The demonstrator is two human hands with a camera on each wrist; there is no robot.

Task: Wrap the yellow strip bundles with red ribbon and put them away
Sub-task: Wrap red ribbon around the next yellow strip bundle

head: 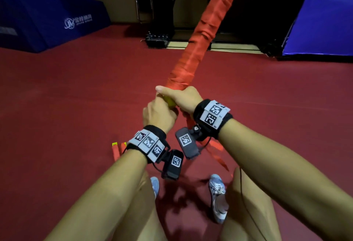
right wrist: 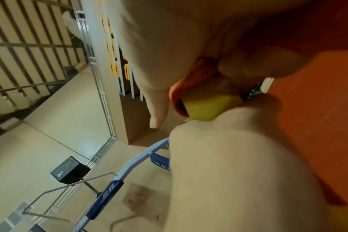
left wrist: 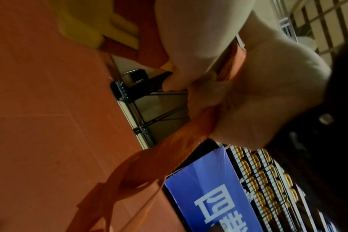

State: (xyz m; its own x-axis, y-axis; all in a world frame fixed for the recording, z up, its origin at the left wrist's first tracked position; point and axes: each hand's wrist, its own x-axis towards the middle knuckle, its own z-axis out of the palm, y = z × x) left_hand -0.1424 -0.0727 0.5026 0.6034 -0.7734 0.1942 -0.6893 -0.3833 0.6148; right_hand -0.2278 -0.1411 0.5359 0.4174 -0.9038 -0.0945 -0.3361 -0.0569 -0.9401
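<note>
Both hands are closing together on the near end of the yellow strip bundle (head: 169, 101). The left hand (head: 159, 115) is curling round the bare yellow tip from below. The right hand (head: 184, 97) is gripping just above it and touching the left, with its thumb lying across the lowest turn of the red ribbon (head: 198, 38). In the blurred left wrist view the left hand seems also to be pinching the ribbon where it leaves the fist.

At far left a blue padded mat (head: 47, 17) is lying on the dark red floor (head: 76, 91). A few loose strips (head: 116, 149), yellow and red, are lying on the floor beside the left wrist. The person's blue shoes (head: 217, 196) are showing below the hands.

The bundle is rising away to the upper right and running out of the top of the head view, with overlapping ribbon turns covering it above the hands. A loose tail (head: 215, 150) of ribbon is hanging under the right wrist toward the floor. Black frames (head: 156, 38) are standing at the back wall, and a blue panel (head: 324, 17) is leaning at far right.
</note>
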